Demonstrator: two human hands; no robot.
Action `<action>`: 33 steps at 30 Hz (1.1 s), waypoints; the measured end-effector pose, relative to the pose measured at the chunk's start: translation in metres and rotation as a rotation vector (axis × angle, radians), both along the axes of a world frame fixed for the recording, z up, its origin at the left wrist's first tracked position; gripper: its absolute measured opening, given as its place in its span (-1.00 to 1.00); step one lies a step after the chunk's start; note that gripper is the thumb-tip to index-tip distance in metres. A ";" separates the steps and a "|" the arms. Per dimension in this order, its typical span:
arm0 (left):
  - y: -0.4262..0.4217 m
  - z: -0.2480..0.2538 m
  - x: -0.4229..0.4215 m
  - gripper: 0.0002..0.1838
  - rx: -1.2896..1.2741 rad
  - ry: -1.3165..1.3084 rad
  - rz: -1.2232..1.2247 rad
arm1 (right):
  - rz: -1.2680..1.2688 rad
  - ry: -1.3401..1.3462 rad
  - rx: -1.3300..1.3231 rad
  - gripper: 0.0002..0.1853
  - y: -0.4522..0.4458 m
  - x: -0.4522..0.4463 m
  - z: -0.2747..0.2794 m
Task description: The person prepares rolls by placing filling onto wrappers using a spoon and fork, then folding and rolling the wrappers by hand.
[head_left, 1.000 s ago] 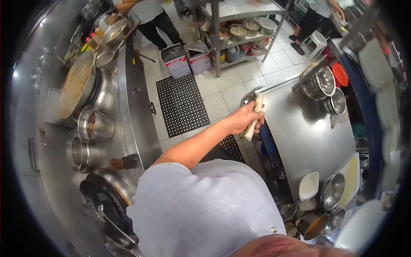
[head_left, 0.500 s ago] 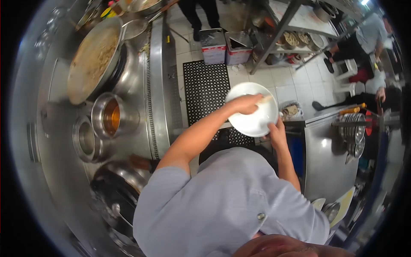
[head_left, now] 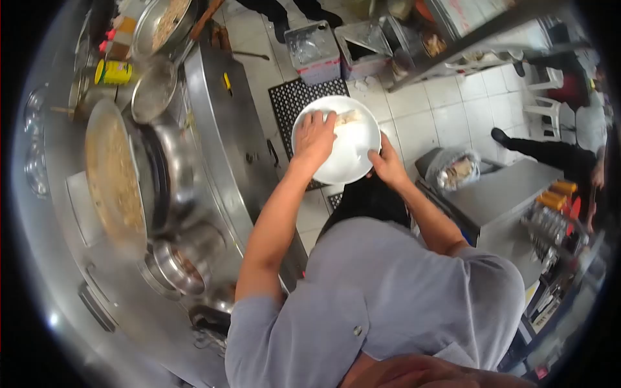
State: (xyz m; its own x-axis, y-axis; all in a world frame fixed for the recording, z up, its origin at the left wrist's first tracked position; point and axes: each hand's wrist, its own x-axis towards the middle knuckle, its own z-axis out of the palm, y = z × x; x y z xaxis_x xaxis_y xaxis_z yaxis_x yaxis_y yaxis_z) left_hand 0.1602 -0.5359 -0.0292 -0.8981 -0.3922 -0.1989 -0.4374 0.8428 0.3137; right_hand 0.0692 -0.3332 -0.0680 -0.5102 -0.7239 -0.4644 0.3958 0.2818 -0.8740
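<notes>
A shallow white bowl (head_left: 352,152) is held up in front of my body, its inside facing me. My right hand (head_left: 388,163) grips its right rim, thumb on the inner edge and fingers underneath. Over the left inner side of the bowl, my left hand (head_left: 315,137) has its fingers bent. A pale crumpled piece (head_left: 350,117) shows at those fingertips against the inner wall; whether it is paper, cloth or food I cannot make out.
Left is a steel cooking counter with a large wok (head_left: 116,178) of food, a strainer (head_left: 154,90), a yellow tin (head_left: 113,72) and a steel pot (head_left: 179,266). Square tins (head_left: 312,52) stand on the floor ahead. At right are a steel table (head_left: 498,194), a plastic-lined bin (head_left: 456,171) and other people.
The view has turned and shifted. Inside the bowl, my left hand has gone from the upper middle to the left side. My right hand still grips the rim.
</notes>
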 end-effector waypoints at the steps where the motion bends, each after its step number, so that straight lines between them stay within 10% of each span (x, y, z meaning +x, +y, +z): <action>1: -0.023 -0.012 -0.020 -0.51 0.001 -0.014 -0.007 | -0.007 -0.014 0.001 -0.32 -0.023 -0.021 -0.016; 11: -0.162 -0.117 -0.155 -0.71 0.384 0.242 0.341 | -0.197 0.120 0.147 -0.33 -0.153 -0.197 -0.236; 22: -0.105 -0.177 0.046 -0.67 0.677 -0.342 0.730 | -0.804 -0.207 0.148 -0.47 -0.266 -0.322 -0.402; 29: -0.056 -0.148 0.153 -0.65 0.790 -0.481 1.149 | -0.741 -0.354 0.268 -0.39 -0.240 -0.321 -0.402; 33: -0.053 -0.111 0.114 -0.54 0.797 -0.335 0.998 | -0.132 0.003 0.662 -0.30 -0.201 -0.194 -0.367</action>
